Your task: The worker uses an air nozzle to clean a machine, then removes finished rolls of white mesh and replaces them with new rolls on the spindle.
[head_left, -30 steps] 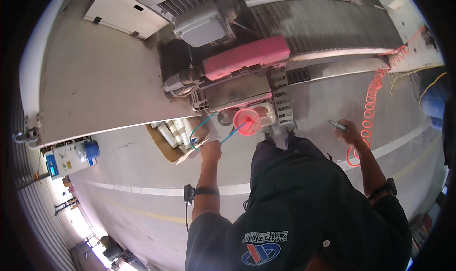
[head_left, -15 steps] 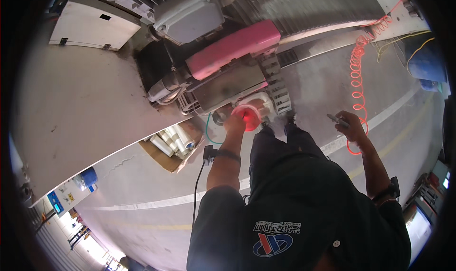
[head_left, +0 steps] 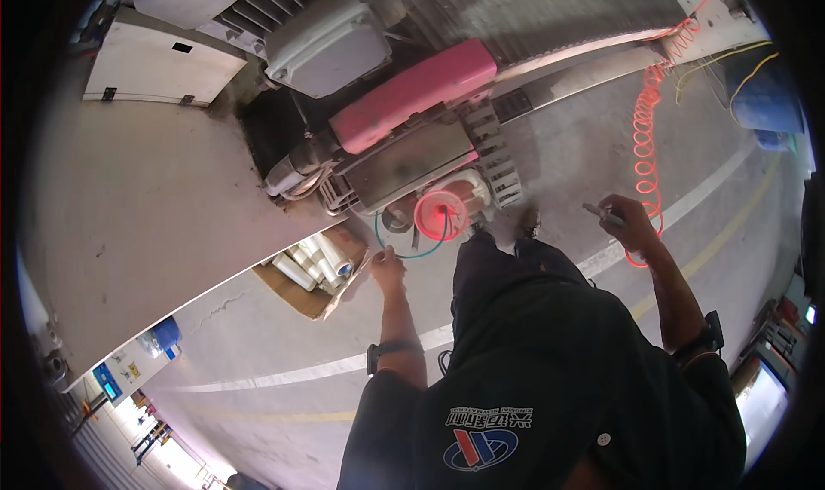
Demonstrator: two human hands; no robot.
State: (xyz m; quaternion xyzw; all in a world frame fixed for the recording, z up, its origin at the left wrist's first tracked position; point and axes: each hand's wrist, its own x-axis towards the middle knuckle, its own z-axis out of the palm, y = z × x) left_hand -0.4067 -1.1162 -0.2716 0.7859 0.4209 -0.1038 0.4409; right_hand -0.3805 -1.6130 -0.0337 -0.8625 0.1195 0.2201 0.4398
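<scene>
My right hand [head_left: 631, 223] is wrapped round a grey air blow gun [head_left: 604, 216], its nozzle pointing left. A red coiled air hose [head_left: 644, 142] hangs down beside this hand and loops under it. My left hand [head_left: 388, 269] is over the floor, beside the curve of a thin green hose [head_left: 418, 255]; its fingers are too small and blurred to tell their grip. The green hose runs into a round bucket [head_left: 428, 230] with a red glow inside. The bucket stands in front of the machine, near my feet.
A machine with a pink cover [head_left: 412, 94] and a grey motor box [head_left: 326, 45] stands ahead. A cardboard box [head_left: 296, 299] of white rolls lies left of my left hand, by a large pale panel [head_left: 163, 206]. Blue barrels [head_left: 765, 99] stand far right.
My left hand has moved from the bucket down and left, uncovering the bucket's rim and the green hose leading into it. My right hand still holds the blow gun, nearly in place.
</scene>
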